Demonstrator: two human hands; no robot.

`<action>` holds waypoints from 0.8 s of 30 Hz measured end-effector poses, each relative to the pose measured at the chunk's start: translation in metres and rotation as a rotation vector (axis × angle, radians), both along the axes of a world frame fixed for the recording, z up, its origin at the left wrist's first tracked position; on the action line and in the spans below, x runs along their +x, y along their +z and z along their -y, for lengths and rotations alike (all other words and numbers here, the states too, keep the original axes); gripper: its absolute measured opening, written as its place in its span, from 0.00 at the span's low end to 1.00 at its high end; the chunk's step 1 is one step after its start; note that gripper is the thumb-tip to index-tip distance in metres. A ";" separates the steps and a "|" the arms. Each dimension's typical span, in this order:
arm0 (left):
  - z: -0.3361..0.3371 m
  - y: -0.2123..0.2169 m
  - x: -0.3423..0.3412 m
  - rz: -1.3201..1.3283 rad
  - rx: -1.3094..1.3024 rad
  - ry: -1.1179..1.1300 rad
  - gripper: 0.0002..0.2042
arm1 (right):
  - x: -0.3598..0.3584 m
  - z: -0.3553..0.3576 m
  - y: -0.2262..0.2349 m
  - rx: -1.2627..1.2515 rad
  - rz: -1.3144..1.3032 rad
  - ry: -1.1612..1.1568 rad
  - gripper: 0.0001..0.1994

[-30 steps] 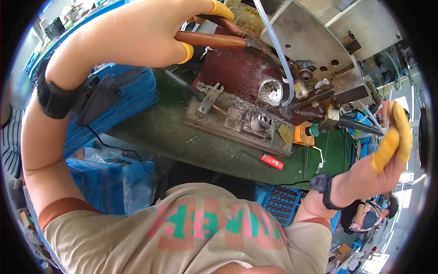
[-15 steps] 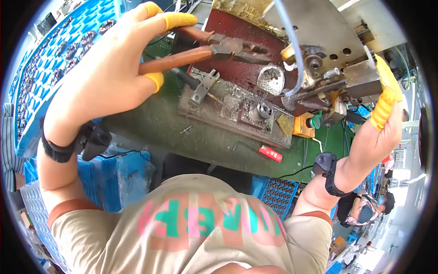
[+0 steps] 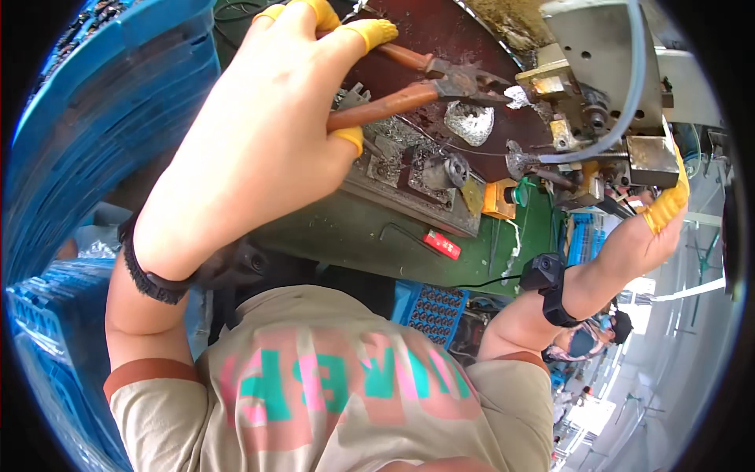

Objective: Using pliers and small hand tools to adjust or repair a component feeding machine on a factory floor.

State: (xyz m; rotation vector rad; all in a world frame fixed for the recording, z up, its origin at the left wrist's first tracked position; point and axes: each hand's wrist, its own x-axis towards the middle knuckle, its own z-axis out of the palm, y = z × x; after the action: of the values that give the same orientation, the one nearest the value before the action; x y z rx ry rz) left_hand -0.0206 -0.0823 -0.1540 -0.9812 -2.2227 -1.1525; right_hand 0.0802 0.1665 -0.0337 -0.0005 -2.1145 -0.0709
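My left hand, with yellow finger cots on several fingertips, is closed around pliers with orange-brown handles. The handles stand apart, and the jaws point right toward the machine head. Close to the jaw tips is a small shiny crumpled piece; whether the jaws touch it I cannot tell. My right hand is raised at the machine's right side. Its yellow-covered fingers reach up against a metal block, which hides most of them, so their grip does not show. Below the jaws lies a silvery crumpled cup.
A clear hose curves down in front of the machine head. On the green table are a metal fixture, an orange box with a green button and a hex key with a red tag. Blue trays stack up at left.
My left hand has carried the pliers right, bringing the jaws nearer the machine head. The whole view has shifted. My right hand stays by the block, its fingers now more hidden.
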 end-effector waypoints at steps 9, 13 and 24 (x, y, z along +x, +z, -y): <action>-0.009 -0.024 -0.006 0.029 0.157 -0.097 0.34 | -0.003 -0.001 -0.006 -0.024 -0.205 -0.110 0.22; -0.016 -0.031 -0.011 -0.002 0.312 -0.172 0.35 | 0.000 -0.007 -0.006 -0.054 -0.235 -0.179 0.24; -0.015 -0.028 -0.014 0.050 0.294 -0.174 0.34 | -0.003 -0.001 -0.006 -0.048 -0.221 -0.213 0.26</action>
State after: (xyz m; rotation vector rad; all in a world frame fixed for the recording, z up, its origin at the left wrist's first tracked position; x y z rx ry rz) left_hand -0.0342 -0.0668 -0.1816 -1.0438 -1.9596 -1.5438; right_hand 0.0771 0.1675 -0.0393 -0.2515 -1.8884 -0.1400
